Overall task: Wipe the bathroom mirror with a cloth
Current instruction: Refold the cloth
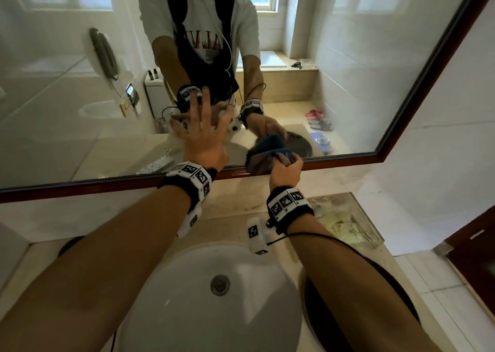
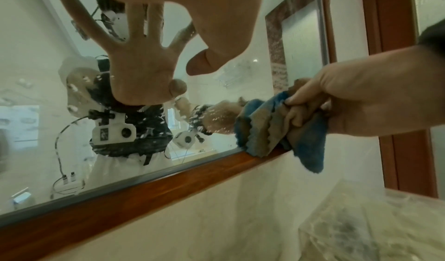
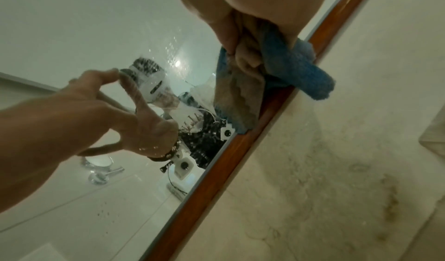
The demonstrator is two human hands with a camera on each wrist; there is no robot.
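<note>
The bathroom mirror [image 1: 67,97] has a brown wooden frame [image 1: 107,188] and hangs above the sink counter. My left hand [image 1: 203,134] lies flat on the glass near the lower edge, fingers straight and spread. Just to its right, my right hand [image 1: 285,168] grips a bunched blue and tan cloth [image 1: 263,156], which touches the glass and hangs over the bottom frame. The left wrist view shows the left hand [image 2: 216,17], the cloth [image 2: 277,126] and the right hand [image 2: 361,97]. The right wrist view shows the right hand [image 3: 253,8] clenched around the cloth [image 3: 289,71], with the left hand [image 3: 96,112] beside it. Water spots speckle the glass [image 3: 173,52].
A white sink basin [image 1: 214,298] sits right below my arms in a beige stone counter [image 1: 241,191]. A clear tray [image 1: 348,223] stands on the counter at the right. Under my right forearm lies a dark round object [image 1: 321,311]. A dark wooden door frame [image 1: 471,244] is at far right.
</note>
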